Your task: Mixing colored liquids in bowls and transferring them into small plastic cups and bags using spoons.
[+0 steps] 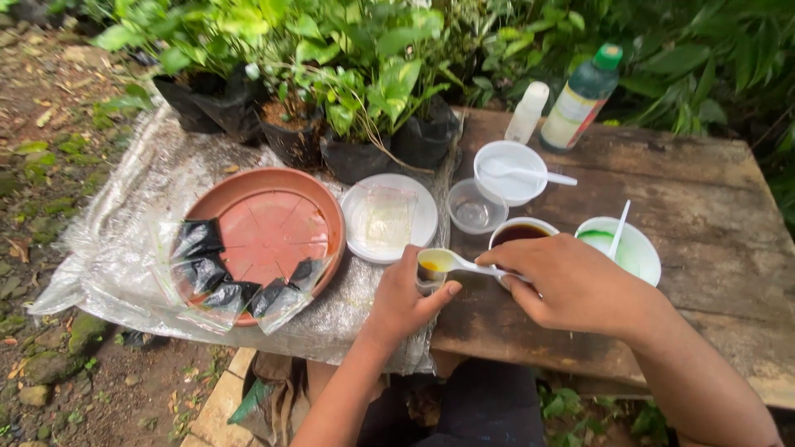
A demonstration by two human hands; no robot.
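holding one spoon [451, 263], four packets [228, 277]

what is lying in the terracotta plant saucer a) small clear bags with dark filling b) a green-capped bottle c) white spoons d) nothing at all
a: several small clear bags with dark filling lie along the lower left of the terracotta saucer, while the white spoons and the green-capped bottle are over on the wooden table.

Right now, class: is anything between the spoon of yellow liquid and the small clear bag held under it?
Nothing visible. The right hand holds the white spoon with its bowl directly over the small clear bag, which the left hand grips. No other object lies between them.
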